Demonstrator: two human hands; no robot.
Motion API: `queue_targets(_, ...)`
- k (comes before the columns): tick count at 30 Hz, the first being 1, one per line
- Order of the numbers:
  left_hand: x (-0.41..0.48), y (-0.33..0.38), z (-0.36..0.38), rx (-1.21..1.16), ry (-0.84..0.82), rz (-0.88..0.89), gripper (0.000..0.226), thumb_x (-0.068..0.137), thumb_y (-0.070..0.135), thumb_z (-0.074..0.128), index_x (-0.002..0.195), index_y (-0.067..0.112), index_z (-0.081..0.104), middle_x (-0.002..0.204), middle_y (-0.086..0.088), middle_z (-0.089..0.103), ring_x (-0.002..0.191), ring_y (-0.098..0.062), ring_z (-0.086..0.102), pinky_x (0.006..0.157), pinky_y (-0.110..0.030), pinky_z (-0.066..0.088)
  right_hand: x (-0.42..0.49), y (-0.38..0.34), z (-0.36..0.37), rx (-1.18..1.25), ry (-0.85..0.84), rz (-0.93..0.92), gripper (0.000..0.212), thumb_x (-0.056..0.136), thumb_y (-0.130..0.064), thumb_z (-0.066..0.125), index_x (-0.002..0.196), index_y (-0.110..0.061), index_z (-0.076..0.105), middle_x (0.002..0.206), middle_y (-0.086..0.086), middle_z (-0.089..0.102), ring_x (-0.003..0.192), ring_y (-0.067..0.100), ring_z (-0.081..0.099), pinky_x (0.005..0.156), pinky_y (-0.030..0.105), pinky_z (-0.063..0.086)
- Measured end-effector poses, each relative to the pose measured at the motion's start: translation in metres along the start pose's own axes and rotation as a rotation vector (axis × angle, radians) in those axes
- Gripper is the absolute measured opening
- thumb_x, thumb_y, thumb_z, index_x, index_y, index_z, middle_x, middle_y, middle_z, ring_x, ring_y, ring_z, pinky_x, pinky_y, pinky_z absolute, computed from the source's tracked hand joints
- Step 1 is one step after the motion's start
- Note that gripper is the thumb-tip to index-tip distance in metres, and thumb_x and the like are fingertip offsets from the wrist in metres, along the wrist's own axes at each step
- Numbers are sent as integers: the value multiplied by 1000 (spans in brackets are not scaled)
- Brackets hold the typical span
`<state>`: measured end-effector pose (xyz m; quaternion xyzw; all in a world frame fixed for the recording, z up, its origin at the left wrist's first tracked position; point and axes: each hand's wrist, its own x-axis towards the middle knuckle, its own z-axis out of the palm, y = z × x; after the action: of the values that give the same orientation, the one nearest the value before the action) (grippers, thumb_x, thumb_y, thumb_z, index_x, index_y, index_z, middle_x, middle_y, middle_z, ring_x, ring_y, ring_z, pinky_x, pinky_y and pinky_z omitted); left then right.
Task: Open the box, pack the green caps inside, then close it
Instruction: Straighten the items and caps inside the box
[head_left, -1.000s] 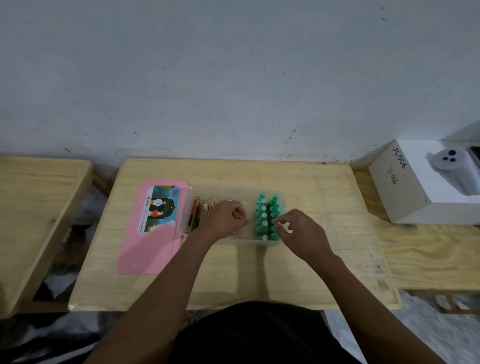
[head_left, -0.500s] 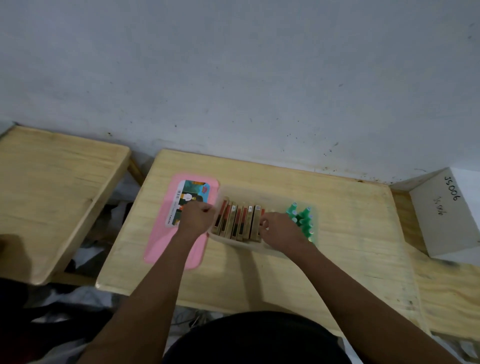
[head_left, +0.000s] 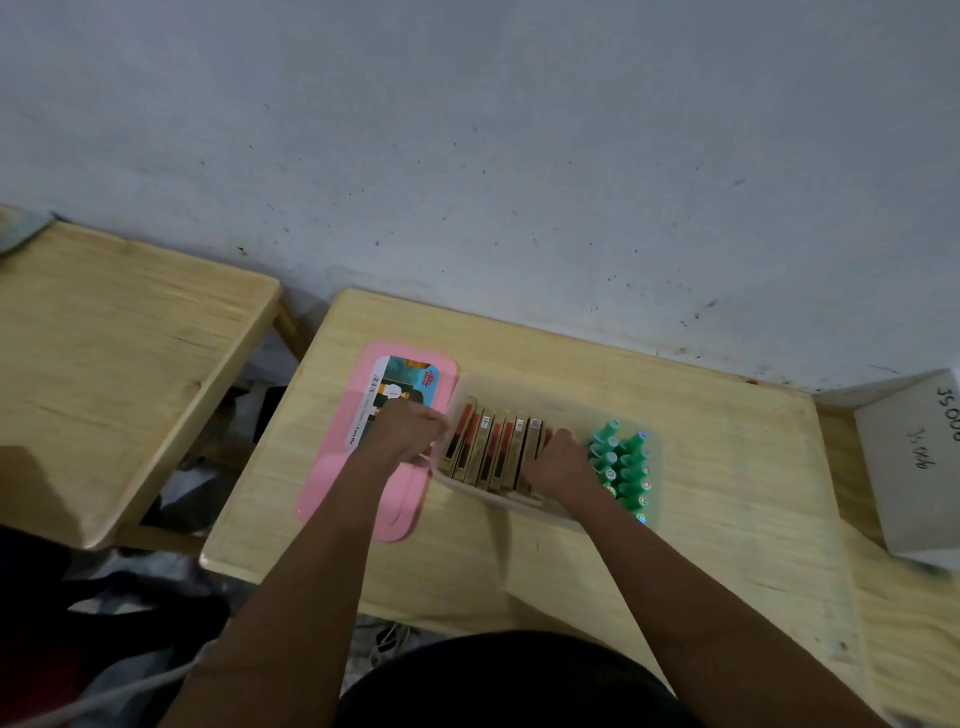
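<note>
— Where are the green plastic caps (head_left: 621, 467)?

— Standing in two rows at the right end of the clear plastic box (head_left: 561, 397), which sits open on the pale wooden surface (head_left: 727, 467).

— And the hands?

— The left hand (head_left: 405, 436) is curled at the box's left end, above the flat pink plastic lid (head_left: 363, 483). The right hand (head_left: 558, 465) is inside the box, between the caps and a row of slim brown-and-red cartons (head_left: 488, 452). I cannot tell what either hand grips.
</note>
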<state>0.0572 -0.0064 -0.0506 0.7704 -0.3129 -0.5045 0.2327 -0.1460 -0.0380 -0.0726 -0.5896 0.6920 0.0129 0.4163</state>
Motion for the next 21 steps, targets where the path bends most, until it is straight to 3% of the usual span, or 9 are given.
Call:
queue_targets(3, -1, 0, 0, -13, 5, 0, 18, 87, 12, 65, 103, 4, 69, 104, -16, 68, 78, -26, 64, 72, -38, 59, -6, 1, -6, 14, 8, -18, 8, 83, -10, 54, 81, -2, 52, 75, 9, 58, 70, 26, 57, 51, 26, 39)
queue_targets(5, -1, 0, 1, -17, 5, 3, 18, 87, 12, 65, 102, 4, 69, 103, -16, 68, 78, -26, 64, 72, -38, 59, -14, 0, -11, -23, 26, -37, 23, 86, -11, 54, 65, -7, 46, 64, 5, 53, 63, 24, 56, 50, 24, 38)
queue_targets(7, -2, 1, 1, -24, 6, 11, 17, 87, 12, 64, 101, 3, 68, 103, -15, 68, 78, -25, 64, 69, -36, 59, -20, -3, -13, -54, 56, -63, 20, 89, -14, 54, 72, -6, 48, 68, 4, 54, 67, 24, 57, 49, 25, 37)
queue_targets(10, -4, 2, 1, -32, 9, 14, 14, 87, 10, 64, 99, 4, 68, 101, -14, 67, 79, -24, 64, 64, -32, 57, -25, -15, -5, -71, 64, -130, 18, 85, -19, 57, 93, -3, 56, 86, 10, 61, 82, 26, 62, 65, 32, 48)
queue_targets(14, -6, 2, 2, -48, 16, 16, 10, 87, 9, 63, 94, 6, 69, 99, -13, 67, 72, -20, 62, 54, -27, 52, -27, -40, 11, -39, -63, -207, 14, 83, -16, 57, 77, -4, 60, 69, 7, 58, 68, 24, 58, 59, 31, 45)
queue_targets(17, -7, 1, 3, -53, 34, 34, 8, 87, 7, 62, 85, 11, 69, 97, -12, 67, 70, -19, 62, 51, -25, 50, -19, -54, 22, -56, -77, -213, 15, 81, -13, 57, 66, -9, 55, 61, 2, 52, 69, 25, 56, 59, 30, 44)
queue_targets(21, -8, 0, 5, -46, 61, 62, 8, 88, 9, 61, 86, 12, 69, 97, -11, 67, 72, -18, 62, 48, -22, 50, -13, -59, 34, -40, -21, -241, 8, 83, -10, 56, 81, -9, 64, 85, 12, 69, 84, 30, 65, 65, 31, 47)
